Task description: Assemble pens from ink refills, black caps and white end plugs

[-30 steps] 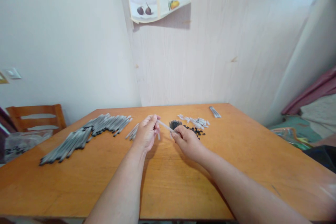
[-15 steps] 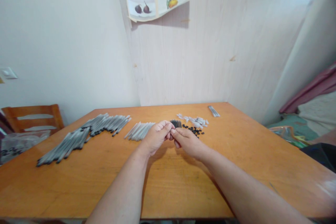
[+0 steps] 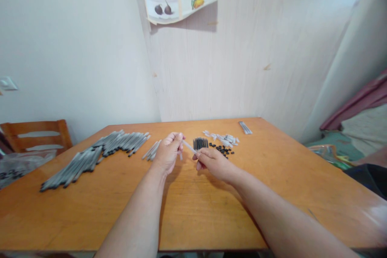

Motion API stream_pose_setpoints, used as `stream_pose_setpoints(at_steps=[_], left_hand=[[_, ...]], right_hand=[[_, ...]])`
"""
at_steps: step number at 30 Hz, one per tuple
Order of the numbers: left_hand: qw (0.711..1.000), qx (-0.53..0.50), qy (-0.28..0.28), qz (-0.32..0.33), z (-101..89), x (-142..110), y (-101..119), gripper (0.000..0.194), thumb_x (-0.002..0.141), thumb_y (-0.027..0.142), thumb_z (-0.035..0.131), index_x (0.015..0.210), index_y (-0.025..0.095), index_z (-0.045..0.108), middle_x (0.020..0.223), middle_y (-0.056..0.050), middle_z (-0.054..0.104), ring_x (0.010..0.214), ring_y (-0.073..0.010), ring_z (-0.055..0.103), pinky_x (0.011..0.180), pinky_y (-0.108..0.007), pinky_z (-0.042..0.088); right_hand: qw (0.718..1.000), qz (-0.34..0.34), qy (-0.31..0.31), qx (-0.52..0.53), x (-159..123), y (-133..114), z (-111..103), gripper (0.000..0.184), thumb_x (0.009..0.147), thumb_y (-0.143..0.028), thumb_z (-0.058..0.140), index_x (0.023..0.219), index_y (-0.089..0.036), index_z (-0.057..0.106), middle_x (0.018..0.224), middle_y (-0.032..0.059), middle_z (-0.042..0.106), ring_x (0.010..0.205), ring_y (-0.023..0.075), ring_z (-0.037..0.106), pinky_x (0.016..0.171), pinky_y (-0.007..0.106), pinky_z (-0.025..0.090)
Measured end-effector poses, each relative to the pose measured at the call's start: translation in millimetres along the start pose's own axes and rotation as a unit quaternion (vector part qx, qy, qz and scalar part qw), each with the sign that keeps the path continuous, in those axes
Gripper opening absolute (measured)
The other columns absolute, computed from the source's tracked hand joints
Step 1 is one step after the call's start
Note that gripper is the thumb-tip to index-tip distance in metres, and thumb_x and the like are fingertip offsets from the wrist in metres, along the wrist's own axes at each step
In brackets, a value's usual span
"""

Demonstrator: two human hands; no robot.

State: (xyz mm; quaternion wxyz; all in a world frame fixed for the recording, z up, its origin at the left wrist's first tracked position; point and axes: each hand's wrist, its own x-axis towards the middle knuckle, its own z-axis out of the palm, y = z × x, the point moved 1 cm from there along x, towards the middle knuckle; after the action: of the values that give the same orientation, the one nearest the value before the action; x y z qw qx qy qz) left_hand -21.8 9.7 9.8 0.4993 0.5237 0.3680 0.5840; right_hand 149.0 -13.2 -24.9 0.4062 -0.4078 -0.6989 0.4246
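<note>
A thin, translucent white tube (image 3: 190, 147) slants between my two hands above the table. My left hand (image 3: 167, 152) is closed, its thumb and fingers pinching around the tube's upper left end. With thumb and forefinger my right hand (image 3: 213, 162) grips the lower right end, which the fingers partly hide. Just behind the hands lies a bundle of thin black rods (image 3: 200, 143). More white tubes (image 3: 152, 150) lie in a row, partly covered by my left hand. Small black plugs (image 3: 222, 149) are scattered beyond my right hand, with short white caps (image 3: 227, 140) behind them.
On the left of the wooden table (image 3: 193, 217) are long piles of grey tubes with black ends (image 3: 74, 165). A small bundle of similar tubes (image 3: 245, 127) lies at the back right. A wooden chair (image 3: 38, 135) stands beyond the left edge; the wall is behind.
My hands were together and have drawn apart, the left one moving left. The white tube between them and the black rods behind now show.
</note>
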Motion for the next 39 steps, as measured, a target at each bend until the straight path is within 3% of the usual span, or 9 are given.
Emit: stream_pose_setpoints(at_steps=[13,19,24,27,30,39], left_hand=[[0.996,0.074,-0.047,0.003,13.2,-7,-4,0.034,0.079,0.05,0.068,0.083,0.016,0.064,0.055,0.004,0.05,0.049,-0.0067,0.039,0.05,-0.02,0.03],[0.999,0.031,-0.031,0.009,6.2,-3,-2,0.034,0.081,0.049,0.066,0.085,0.016,0.063,0.057,0.004,0.048,0.049,-0.006,0.037,0.047,-0.018,0.027],[0.998,-0.056,-0.019,-0.015,9.8,-3,-1,0.037,0.076,0.048,0.073,0.092,0.016,0.063,0.059,0.005,0.049,0.048,-0.0044,0.036,0.046,-0.017,0.027],[0.993,-0.087,-0.046,-0.058,14.2,-5,-4,0.043,0.073,0.047,0.076,0.097,0.014,0.064,0.06,0.004,0.051,0.049,-0.0049,0.04,0.05,-0.018,0.033],[0.993,-0.071,-0.066,-0.074,15.3,-5,-7,0.039,0.074,0.047,0.075,0.088,0.013,0.065,0.06,0.003,0.052,0.05,-0.0051,0.043,0.051,-0.018,0.034],[0.987,-0.158,0.042,0.006,-9.4,10,-4,0.031,0.075,0.04,0.077,0.081,0.015,0.058,0.056,0.007,0.047,0.046,-0.0027,0.037,0.048,-0.016,0.032]], right_hand=[[0.996,0.014,-0.002,0.09,-1,-12,-1,0.024,0.086,-0.028,0.045,0.077,-0.016,0.063,0.062,0.0019,0.062,0.059,0.0118,0.053,0.06,0.024,0.042],[0.991,0.026,-0.044,0.125,-5,-16,-4,0.021,0.083,-0.026,0.046,0.083,-0.015,0.064,0.065,0.0021,0.062,0.059,0.0109,0.053,0.059,0.023,0.042],[0.987,0.03,-0.028,0.153,-4,-14,-3,0.024,0.086,-0.033,0.049,0.085,-0.015,0.064,0.06,-0.0004,0.057,0.056,0.0104,0.05,0.057,0.023,0.04],[0.984,0.025,-0.025,0.176,-4,-14,-2,0.026,0.087,-0.037,0.05,0.085,-0.015,0.064,0.059,-0.001,0.056,0.054,0.0106,0.049,0.055,0.023,0.039],[0.983,0.033,-0.015,0.179,-4,-15,-2,0.028,0.087,-0.04,0.052,0.082,-0.015,0.063,0.057,-0.002,0.053,0.052,0.0103,0.047,0.053,0.023,0.038],[0.991,0.053,-0.019,0.122,-6,-11,-6,0.026,0.088,-0.036,0.051,0.079,-0.016,0.064,0.047,-0.0053,0.046,0.045,0.0091,0.04,0.048,0.022,0.032]])
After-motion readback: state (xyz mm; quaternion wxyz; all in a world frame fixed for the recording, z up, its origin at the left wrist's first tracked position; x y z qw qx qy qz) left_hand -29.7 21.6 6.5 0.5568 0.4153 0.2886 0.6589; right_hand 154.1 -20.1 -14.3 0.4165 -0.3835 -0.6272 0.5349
